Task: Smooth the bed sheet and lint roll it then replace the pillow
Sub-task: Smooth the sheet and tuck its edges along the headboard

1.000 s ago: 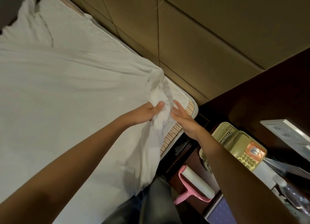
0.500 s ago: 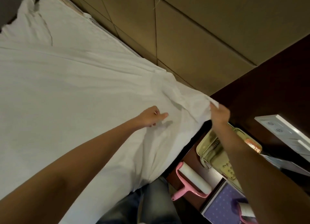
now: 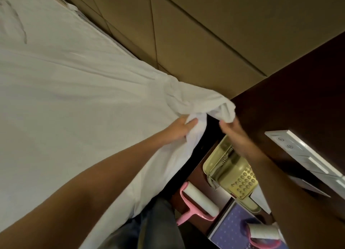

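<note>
Bed sheet (image 3: 65,99): white, fills the left half of the frame and runs from upper left down to bottom centre. Mostly flat, with long creases fanning toward centre-right, where its corner (image 3: 196,103) is bunched into a wad and lifted off the bed edge.

Tan padded wall panels (image 3: 196,43) run across the top. A dark wood bedside unit (image 3: 298,90) takes the right side, with a white switch panel (image 3: 306,155) at right.

Beige telephone (image 3: 235,174) sits lower right of centre, partly under the right forearm. Pink lint roller (image 3: 200,200) lies bottom centre, just left of the phone and untouched. A second roller (image 3: 265,233) lies on a purple surface (image 3: 233,228) at bottom right.

Left hand (image 3: 179,129), at centre, is clenched on the sheet's side edge just below the wad, thumb over the fabric. Right hand (image 3: 235,131), just right of it, grasps the underside of the wad. Its fingertips are buried in cloth, so I can't see the exact grip.

No pillow in view.

Step, as I read it: smoothing, specifically sorting out this corner. Rolling hasn't started.

Next move needs:
- Spread the wad and pull the corner out and down over the mattress corner.
- Keep tension on both edges so the fan creases flatten.
- Tuck it in.
- Only then free a hand for the pink roller.

Risk: letting go early leaves the bunch in place.
</note>
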Tool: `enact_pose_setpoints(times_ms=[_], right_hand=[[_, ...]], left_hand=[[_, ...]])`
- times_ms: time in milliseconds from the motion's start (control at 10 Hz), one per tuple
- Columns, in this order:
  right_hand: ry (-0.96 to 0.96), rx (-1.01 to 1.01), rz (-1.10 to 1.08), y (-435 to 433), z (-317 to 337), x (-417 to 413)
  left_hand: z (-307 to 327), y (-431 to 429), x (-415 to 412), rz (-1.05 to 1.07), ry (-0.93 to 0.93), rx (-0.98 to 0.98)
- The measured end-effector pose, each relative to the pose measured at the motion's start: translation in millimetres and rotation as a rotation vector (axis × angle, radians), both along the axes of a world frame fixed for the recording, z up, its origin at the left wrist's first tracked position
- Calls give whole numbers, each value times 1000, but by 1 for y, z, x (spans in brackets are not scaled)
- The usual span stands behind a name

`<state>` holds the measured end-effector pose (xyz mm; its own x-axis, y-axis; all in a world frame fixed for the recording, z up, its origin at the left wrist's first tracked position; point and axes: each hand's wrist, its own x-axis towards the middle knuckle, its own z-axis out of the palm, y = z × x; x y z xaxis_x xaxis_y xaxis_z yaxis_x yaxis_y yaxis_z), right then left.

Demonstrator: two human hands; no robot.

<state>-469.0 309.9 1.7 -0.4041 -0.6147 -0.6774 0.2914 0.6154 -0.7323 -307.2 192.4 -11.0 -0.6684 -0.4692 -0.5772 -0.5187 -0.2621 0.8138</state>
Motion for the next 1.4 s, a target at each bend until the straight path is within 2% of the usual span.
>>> enact_pose_setpoints(times_ms=[100, 200, 300, 400, 500, 600, 700, 800, 900, 1000, 1100, 1200, 1300, 1400], right_hand=[[-304, 43, 236, -2, -18, 43], [-461, -41, 321, -17, -24, 76], [-197, -8, 91, -15, -36, 72], [329, 346, -170, 10, -64, 40], [351, 564, -365, 27, -82, 21], [246, 673, -291, 14, -91, 31], [309, 499, -231, -3, -101, 52], [150, 342, -145, -20, -110, 71], [54, 306, -134, -42, -131, 60], [-14, 376, -171, -57, -159, 41], [-20, 450, -141, -44, -218, 25], [-153, 499, -239, -41, -231, 25], [131, 352, -360, -47, -228, 32], [580, 289, -369, -46, -211, 46]], left_hand=[[-5, -14, 31, 50, 79, 270], [-9, -22, 43, 26, 66, 313], [-5, -31, 37, -34, 3, 193], [-12, -34, 28, -21, -48, 96], [-26, -26, 22, -79, -52, 76], [-49, -10, 23, -319, -180, -52], [-78, 5, 30, -494, -325, -201], [-97, 10, 30, -687, -358, -365], [-112, 10, 22, -828, -339, -566], [-123, 0, 9, -899, -326, -688], [-136, -18, -8, -883, -342, -756], [-145, -40, -27, -724, -259, -853], [-149, -67, -45, -367, -213, -871], [-150, -103, -57, -427, -306, -798]])
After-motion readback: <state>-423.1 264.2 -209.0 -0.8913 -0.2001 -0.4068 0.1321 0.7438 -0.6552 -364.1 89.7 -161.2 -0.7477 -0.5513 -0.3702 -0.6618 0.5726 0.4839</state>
